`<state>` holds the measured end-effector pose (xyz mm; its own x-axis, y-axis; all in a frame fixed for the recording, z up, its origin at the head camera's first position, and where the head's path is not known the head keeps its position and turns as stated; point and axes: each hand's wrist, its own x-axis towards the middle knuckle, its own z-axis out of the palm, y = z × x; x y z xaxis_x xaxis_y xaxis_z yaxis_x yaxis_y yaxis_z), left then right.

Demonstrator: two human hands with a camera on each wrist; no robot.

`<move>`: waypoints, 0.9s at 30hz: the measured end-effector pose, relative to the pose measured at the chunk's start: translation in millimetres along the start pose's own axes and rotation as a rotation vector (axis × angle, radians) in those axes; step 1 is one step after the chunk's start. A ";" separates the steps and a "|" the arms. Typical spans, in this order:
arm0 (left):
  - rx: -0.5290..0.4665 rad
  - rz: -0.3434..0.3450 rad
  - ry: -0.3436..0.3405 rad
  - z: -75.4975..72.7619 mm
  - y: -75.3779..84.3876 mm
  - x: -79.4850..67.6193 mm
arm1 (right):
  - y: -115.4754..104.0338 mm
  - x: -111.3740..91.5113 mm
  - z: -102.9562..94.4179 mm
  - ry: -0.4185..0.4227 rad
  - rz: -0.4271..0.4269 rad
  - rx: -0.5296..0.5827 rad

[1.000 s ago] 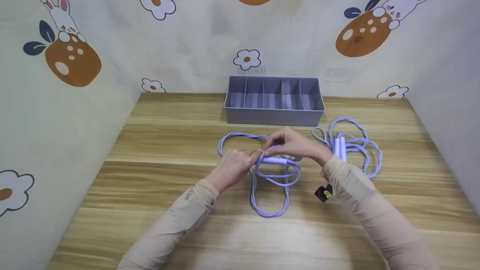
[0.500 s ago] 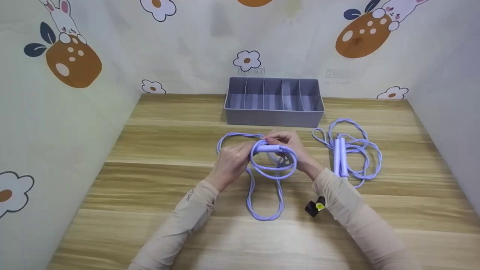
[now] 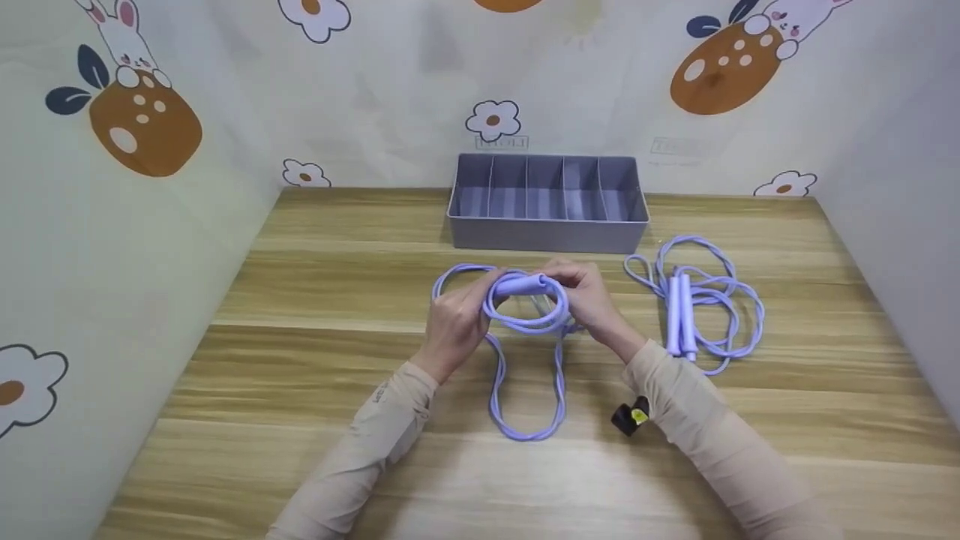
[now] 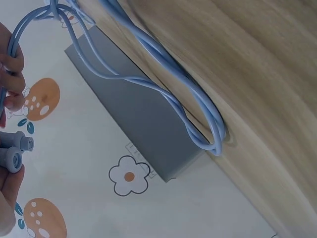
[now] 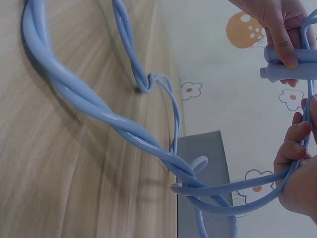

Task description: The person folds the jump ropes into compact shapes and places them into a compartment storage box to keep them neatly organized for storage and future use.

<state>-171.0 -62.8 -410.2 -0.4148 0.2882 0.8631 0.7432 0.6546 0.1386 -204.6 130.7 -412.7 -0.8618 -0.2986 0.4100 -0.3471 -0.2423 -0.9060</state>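
A lavender jump rope [image 3: 520,286] is between my hands in the head view, its cord looped about the handles. My left hand [image 3: 456,319] pinches the two handles [image 5: 292,71] side by side, its thumb on top in the right wrist view. My right hand [image 3: 592,300] grips the doubled cord [image 5: 233,187], fingers curled round it. The rest of the twisted cord hangs in a long loop [image 4: 205,124] below the hands. Parts of the fingers are hidden behind the loops in the head view.
A second lavender jump rope [image 3: 681,315] lies loosely coiled on the wooden table [image 3: 300,450], right of my hands. A grey box [image 3: 547,236] with several compartments stands at the back against the patterned backdrop. A small black piece [image 3: 630,416] with a yellow mark shows by my right sleeve.
Both hands have lifted the handles, which now tilt and sit slightly further left and nearer the box. The right hand has shifted to the right side of the loops, which look tighter.
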 end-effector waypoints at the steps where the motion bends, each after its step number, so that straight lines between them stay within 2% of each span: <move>1: 0.004 -0.002 0.006 -0.6 -0.2 -0.4 | 0.5 -0.4 -0.7 0.002 0.008 -0.013; 8: -0.009 -0.027 0.040 -2.6 -1.8 -1.8 | 5.4 -4.7 -8.1 -0.002 0.065 -0.114; 13: -0.043 -0.088 0.038 -1.7 -3.0 -2.5 | 10.0 -7.8 -11.8 -0.004 0.105 -0.147; 21: 0.051 -0.286 0.059 -4.4 -12.6 2.1 | 12.1 -17.6 -17.7 0.025 0.251 -0.254; 27: 0.085 -0.376 0.047 -5.8 -22.0 7.4 | 5.1 -22.8 -16.5 -0.052 0.234 -0.417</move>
<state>-187.4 -79.1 -404.1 -0.6245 -0.0141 0.7809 0.4967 0.7644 0.4110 -192.9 151.4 -428.4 -0.9187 -0.3490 0.1851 -0.2738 0.2249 -0.9351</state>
